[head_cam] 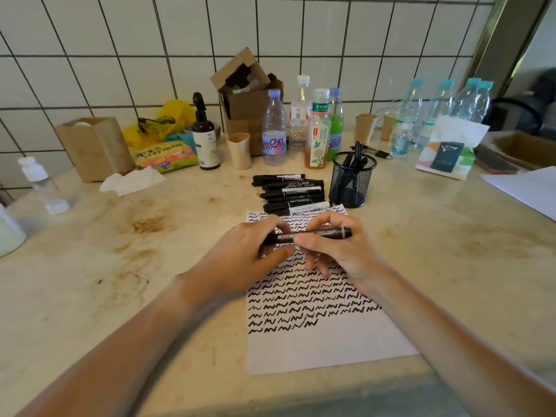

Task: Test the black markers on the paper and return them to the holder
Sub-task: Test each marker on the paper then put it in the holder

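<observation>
The marker (310,235) sits dead centre of the frame, held above the paper (316,341), long axis running left-right with a slight rise toward the right. Both your hands are on it: left hand (249,251) pinches the left end, right hand (334,248) curls round the middle, leaving the grey-banded right end sticking out. Can't tell from here whether the cap is on or which end it's on, so my read is you're either uncapping or recapping.

The holder (352,179), black mesh cup, is up and to the right of the marker, just past the paper's top right corner. Your right hand is the nearer one for the drop-in; a couple of markers already stand in it. The marker pile (288,192) lies flat just left of the holder, touching the paper's top edge, all axes left-right.

The paper is filled with rows of black squiggles down to roughly two thirds; the blank strip is at the bottom, toward you.

Readable text: white barcode label on the held marker, print too small to read. White tissue pack (448,152) at upper right says "TISSUE". Orange-drink bottle (317,130) behind the holder carries a green label with Chinese characters, "东方" legible. Clear bottle (273,130) left of it shows pink lettering, only partly visible. Green packet (164,153) at upper left on the bench (120,251) has Chinese print, blurred.
</observation>
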